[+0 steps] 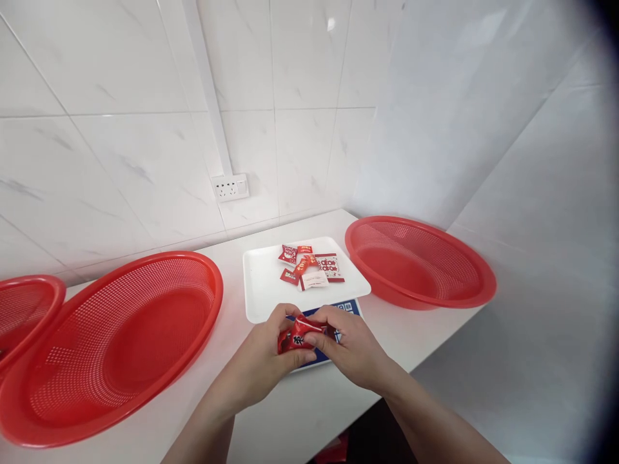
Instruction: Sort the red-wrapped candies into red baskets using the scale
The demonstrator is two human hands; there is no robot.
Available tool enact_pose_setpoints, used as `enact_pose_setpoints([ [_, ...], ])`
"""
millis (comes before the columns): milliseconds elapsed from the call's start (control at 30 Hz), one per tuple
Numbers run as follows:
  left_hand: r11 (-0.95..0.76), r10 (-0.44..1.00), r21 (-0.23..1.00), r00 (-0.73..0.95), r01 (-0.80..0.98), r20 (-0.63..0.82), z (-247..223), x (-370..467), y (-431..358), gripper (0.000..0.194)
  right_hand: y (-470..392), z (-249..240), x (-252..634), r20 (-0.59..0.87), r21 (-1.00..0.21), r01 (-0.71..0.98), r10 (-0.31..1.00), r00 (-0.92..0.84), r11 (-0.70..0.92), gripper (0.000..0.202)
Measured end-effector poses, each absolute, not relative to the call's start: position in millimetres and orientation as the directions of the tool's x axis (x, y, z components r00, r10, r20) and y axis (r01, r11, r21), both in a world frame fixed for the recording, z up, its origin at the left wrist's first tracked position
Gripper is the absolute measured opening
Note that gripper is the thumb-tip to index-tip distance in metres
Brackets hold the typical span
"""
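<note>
Both hands meet around a small red packet with a dark printed character, above the near edge of a white tray. My left hand has its fingers and thumb closed round the packet's left side. On the right side, my right hand pinches the same packet between thumb and fingers. Several small red packets and printed cards lie in a loose heap on the white tray. Beneath the hands is a blue panel with white icons, partly covered.
A large red basket stands at the left, with another red basket beside it at the edge. At the right is a third red basket. A wall socket is above the white table.
</note>
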State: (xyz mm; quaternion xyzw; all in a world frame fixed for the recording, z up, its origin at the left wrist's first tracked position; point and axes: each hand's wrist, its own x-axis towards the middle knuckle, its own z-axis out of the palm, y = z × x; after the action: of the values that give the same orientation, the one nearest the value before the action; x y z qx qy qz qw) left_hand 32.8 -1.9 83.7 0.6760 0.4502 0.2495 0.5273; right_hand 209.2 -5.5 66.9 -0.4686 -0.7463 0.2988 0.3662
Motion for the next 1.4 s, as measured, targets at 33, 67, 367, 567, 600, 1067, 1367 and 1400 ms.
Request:
enact_pose_setpoints([
  [33, -0.055, 0.882, 0.933, 0.455, 0.357, -0.122, 83.1, 31.7, -0.5, 0.038, -2.2, 66.6, 209.8, 0.282, -0.789, 0.481, 0.92, -0.271, 0.384, 0.016],
  [67, -0.072, 0.901, 0.925, 0.422, 0.373, -0.1, 82.4, 30.2, 1.2, 0.039, 2.4, 66.1, 210.4, 0.299, -0.787, 0.482, 0.922, -0.246, 0.384, 0.016],
  [367, -0.173, 0.978, 0.847, -0.011, 0.503, 0.206, 90.0, 10.1, 5.5, 0.033, 72.2, 57.0, 202.4, 0.275, -0.58, 0.719, 0.923, -0.269, 0.382, 0.026],
  [567, -0.168, 0.986, 0.94, 0.041, 0.298, 0.163, 94.3, 7.1, 2.5, 0.031, 120.0, 55.5, 220.3, 0.253, -0.25, 0.93, 0.945, -0.206, 0.27, 0.034],
  [600, -0.169, 0.985, 0.957, 0.061, 0.236, 0.159, 93.9, 6.3, 3.0, 0.03, 126.9, 56.2, 225.2, 0.226, -0.217, 0.939, 0.949, -0.218, 0.267, 0.035],
  [1067, -0.107, 0.972, 0.99, 0.2, -0.089, 0.123, 90.7, 0.1, 4.3, 0.024, 153.0, 52.6, 226.1, 0.052, -0.042, 0.907, 0.908, -0.416, 0.418, 0.034],
  [1367, -0.105, 0.972, 0.992, 0.204, -0.066, 0.117, 90.0, 0.6, 4.4, 0.024, 155.4, 50.6, 231.7, 0.158, -0.03, 0.891, 0.882, -0.443, 0.453, 0.027],
  [1400, -0.1, 0.972, 0.993, 0.207, -0.06, 0.11, 89.9, 0.9, 4.5, 0.024, 156.6, 50.8, 232.4, 0.172, -0.04, 0.892, 0.882, -0.438, 0.451, 0.026],
])
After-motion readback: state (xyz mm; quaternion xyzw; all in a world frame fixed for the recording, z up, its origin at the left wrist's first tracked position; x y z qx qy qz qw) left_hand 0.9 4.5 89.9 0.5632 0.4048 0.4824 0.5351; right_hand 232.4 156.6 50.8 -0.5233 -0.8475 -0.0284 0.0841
